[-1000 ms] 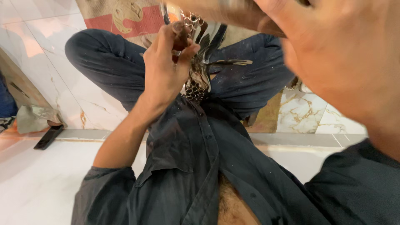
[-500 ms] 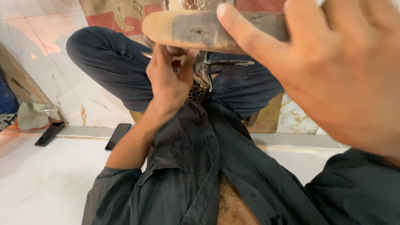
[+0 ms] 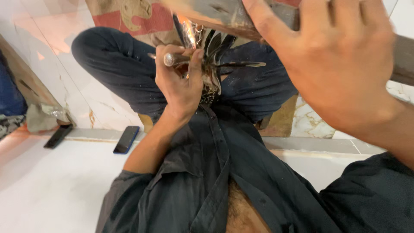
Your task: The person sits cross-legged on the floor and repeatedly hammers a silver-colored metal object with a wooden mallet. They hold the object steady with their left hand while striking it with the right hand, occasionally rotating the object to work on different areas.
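Biggest thing in view is your right hand, close to the camera, fingers wrapped over a worn wooden block with a dark metal face, raised near the top edge. Could be a mallet head, hard to tell since it's cropped. Below that, your left hand is closed around a short silvery metal rod, pinning it against a shiny dark metal piece with leaf-like prongs that sits over your crossed legs in dark trousers.

My take: keep that rod dead steady and your thumb clear of its end, and bring the block down square, not glancing.

The pronged piece looks thin, glossy and fanned out, with a bright glare up top. Two dark flat phones lie on the white floor, well apart.
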`<state>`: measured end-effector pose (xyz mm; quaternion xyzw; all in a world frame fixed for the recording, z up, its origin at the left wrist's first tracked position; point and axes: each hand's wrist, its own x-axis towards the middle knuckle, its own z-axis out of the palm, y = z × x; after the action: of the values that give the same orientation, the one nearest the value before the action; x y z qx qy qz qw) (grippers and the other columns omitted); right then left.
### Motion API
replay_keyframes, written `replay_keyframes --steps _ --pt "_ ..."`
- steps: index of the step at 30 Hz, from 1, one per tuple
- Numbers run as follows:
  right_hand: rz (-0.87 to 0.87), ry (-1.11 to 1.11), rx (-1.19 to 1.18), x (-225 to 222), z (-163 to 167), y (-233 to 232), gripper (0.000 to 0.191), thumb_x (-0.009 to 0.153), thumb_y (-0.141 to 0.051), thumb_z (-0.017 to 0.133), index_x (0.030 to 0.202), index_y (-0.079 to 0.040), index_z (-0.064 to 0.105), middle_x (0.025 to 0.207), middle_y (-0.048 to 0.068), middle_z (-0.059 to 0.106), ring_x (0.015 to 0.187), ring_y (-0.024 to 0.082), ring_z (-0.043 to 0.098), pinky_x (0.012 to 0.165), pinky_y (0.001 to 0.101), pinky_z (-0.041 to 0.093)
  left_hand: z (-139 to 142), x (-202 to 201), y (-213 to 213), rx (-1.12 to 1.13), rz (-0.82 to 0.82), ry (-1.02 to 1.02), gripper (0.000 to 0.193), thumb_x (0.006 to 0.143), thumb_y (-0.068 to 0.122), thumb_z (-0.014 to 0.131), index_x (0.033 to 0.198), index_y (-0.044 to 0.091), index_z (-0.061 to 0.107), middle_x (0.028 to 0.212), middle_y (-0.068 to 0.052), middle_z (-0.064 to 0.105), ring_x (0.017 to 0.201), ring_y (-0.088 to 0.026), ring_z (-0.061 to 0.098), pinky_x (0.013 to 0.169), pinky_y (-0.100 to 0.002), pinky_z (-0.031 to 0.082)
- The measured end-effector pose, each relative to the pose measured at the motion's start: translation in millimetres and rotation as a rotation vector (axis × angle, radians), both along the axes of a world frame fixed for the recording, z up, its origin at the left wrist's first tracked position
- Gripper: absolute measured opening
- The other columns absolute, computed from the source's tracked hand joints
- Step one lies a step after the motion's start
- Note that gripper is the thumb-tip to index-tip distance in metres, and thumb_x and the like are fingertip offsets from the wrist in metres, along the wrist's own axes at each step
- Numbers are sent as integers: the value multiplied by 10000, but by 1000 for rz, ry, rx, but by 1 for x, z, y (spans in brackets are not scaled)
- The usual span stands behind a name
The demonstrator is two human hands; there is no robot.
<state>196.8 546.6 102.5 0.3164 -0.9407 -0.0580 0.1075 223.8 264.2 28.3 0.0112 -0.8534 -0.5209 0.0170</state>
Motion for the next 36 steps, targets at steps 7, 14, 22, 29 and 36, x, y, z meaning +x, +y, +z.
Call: replay_keyframes --steps 7,14,22,29,36 --pt "35 -23 -170 -12 13 0 581 1030 -47 597 1574 -252 607 982 -22 536 815 118 511 720 244 413 -16 8 -4 28 -17 88 298 1089 28 748 1236 55 491 1081 -45 627 892 -123 727 741 -235 614" --pt "29 -310 -554 -11 50 -12 535 1060 -61 668 1544 -265 567 1000 -9 567 815 139 555 684 267 423 -31 18 -26 -473 -235 196 291 968 144 786 1222 156 645 1138 7 673 941 -241 753 771 -345 614" --pt "-28 -276 -157 -15 66 -4 600 928 -145 737 1513 -233 639 780 56 556 608 208 543 561 364 461 -4 -11 -19 -413 -296 121 285 969 19 748 1215 95 624 1047 -102 689 872 -310 685 757 -386 559" --pt "-300 -372 -428 25 -5 25 530 1014 -121 705 1500 -150 494 955 51 567 801 214 575 735 323 447 33 -51 -1 -201 -584 36 284 1020 22 764 1257 40 607 1130 -131 678 988 -325 707 831 -407 566" --pt "-480 -500 -934 54 -37 13 657 970 -29 745 1528 -130 413 1028 90 666 898 260 701 819 359 565 28 -72 9 -339 -761 37 257 936 65 794 1145 29 650 1010 -142 674 904 -385 668 746 -483 515"
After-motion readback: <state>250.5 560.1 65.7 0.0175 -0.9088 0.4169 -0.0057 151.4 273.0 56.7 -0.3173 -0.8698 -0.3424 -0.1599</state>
